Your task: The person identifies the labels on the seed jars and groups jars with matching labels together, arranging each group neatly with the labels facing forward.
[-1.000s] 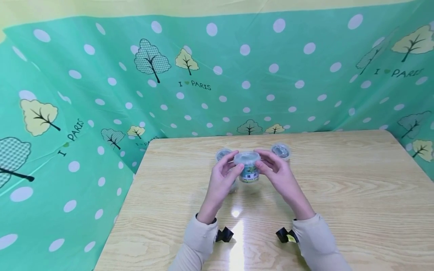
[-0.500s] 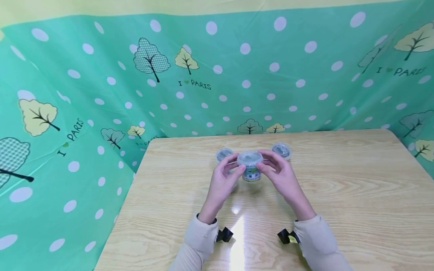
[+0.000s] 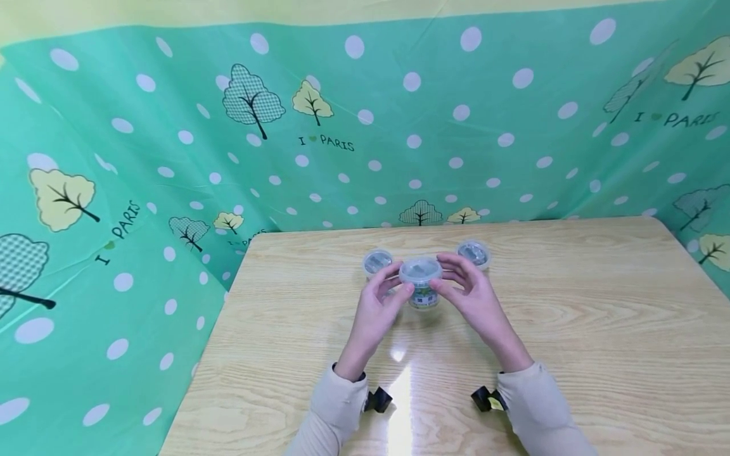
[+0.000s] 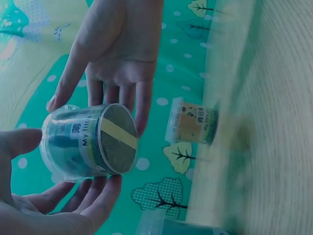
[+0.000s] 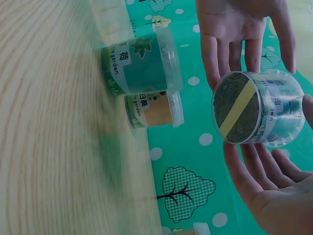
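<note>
A small clear plastic tub [image 3: 421,271] with a lid is held above the table between both hands. Its label reads "My little..." and is partly covered by thumbs. My left hand [image 3: 376,307] grips its left side, and my right hand [image 3: 478,304] grips the right, thumbs in front and fingers behind. From below, in the left wrist view, the tub's base [image 4: 117,139] looks dark, with a pale yellow strip across it. Behind the hands stand a lidded tub [image 3: 377,260] at left and another lidded tub [image 3: 473,253] at right.
In the right wrist view a green-labelled tub [image 5: 139,63] stands near an orange-labelled tub [image 5: 152,108]. A light wood table [image 3: 570,316] lies underneath, with a polka-dot green cloth [image 3: 365,158] hanging behind it. Black wrist mounts [image 3: 378,399] sit at both sleeves.
The held tub has shifted slightly right, then down a little, with its lid tipped more toward the head camera. Both hands still hold it; the other visible tubs stay put.
</note>
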The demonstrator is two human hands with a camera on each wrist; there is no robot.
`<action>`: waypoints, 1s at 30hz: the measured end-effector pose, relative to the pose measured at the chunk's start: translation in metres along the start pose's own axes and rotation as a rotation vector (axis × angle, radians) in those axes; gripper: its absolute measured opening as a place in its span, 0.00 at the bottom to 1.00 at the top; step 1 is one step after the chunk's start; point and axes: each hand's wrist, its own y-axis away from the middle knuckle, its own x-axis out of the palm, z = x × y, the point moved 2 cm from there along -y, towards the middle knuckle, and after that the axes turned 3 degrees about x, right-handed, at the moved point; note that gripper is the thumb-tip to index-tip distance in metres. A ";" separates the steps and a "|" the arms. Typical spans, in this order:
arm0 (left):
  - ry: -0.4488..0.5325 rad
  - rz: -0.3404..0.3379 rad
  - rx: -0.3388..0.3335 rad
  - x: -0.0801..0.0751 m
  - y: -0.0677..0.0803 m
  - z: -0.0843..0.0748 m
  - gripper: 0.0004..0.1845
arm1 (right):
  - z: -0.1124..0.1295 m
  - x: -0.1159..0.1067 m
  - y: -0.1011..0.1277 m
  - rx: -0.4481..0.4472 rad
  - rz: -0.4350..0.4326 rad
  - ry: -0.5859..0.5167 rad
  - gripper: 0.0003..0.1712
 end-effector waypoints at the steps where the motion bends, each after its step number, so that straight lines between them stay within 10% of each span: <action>1: 0.008 0.004 -0.004 0.001 0.000 0.001 0.28 | -0.001 -0.001 0.000 -0.001 0.002 0.009 0.34; 30: -0.053 0.017 -0.066 0.022 0.005 0.025 0.30 | -0.022 -0.015 0.006 0.067 0.129 0.048 0.34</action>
